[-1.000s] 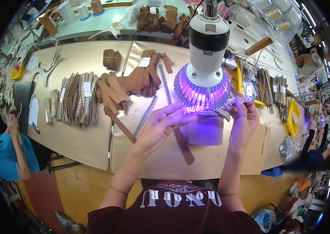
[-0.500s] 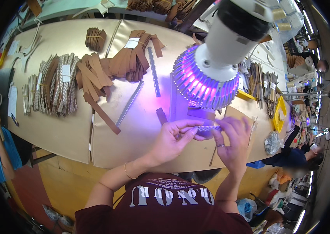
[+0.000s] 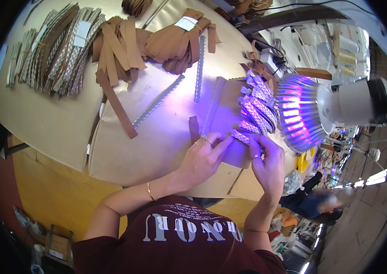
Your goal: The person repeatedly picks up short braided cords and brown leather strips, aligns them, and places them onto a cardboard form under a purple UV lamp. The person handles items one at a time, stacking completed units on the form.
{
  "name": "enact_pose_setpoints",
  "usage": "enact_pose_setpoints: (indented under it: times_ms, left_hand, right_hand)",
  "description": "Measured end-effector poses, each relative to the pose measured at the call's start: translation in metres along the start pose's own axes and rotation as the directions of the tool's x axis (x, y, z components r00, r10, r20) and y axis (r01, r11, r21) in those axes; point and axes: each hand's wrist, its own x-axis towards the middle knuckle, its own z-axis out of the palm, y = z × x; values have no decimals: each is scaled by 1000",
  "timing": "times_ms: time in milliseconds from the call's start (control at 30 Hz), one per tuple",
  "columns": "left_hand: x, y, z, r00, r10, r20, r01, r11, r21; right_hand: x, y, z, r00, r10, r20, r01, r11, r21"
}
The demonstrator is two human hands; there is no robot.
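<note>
Tbl. cover point(image 3: 120, 160): smooth sheet, gold-toned, semi-gloss. Braided strip pcs. point(image 3: 259, 112): woven, ribbed surf., slight sheen under violet lt. Brown flat strips point(image 3: 170, 48): leather-like, matt, smooth. Bundle label point(image 3: 81, 33): white paper, matt. Lamp heat sink point(image 3: 295, 116): bare metal w/ fins, glossy. Lamp housing point(image 3: 352, 102): white plastic, smooth, w/ blk. band point(image 3: 381, 100). Bracelet point(image 3: 150, 191): polished gold-col. metal. T-shirt point(image 3: 175, 253): maroon cloth, matt, w/ wht. print.
</note>
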Motion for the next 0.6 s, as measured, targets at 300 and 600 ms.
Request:
enact_pose_setpoints:
  times_ms: [300, 600]
  left_hand:
    - [-5, -4, 7, 999, 8, -36, -10, 999, -53]
    - [-6, -5, 5, 1000, 24, 11, -23, 999, -43]
  right_hand:
    - [-3, 11, 25, 979, 199, -36, -162, 878, 450]
    - [-2, 20, 29, 975, 216, -54, -176, 897, 406]
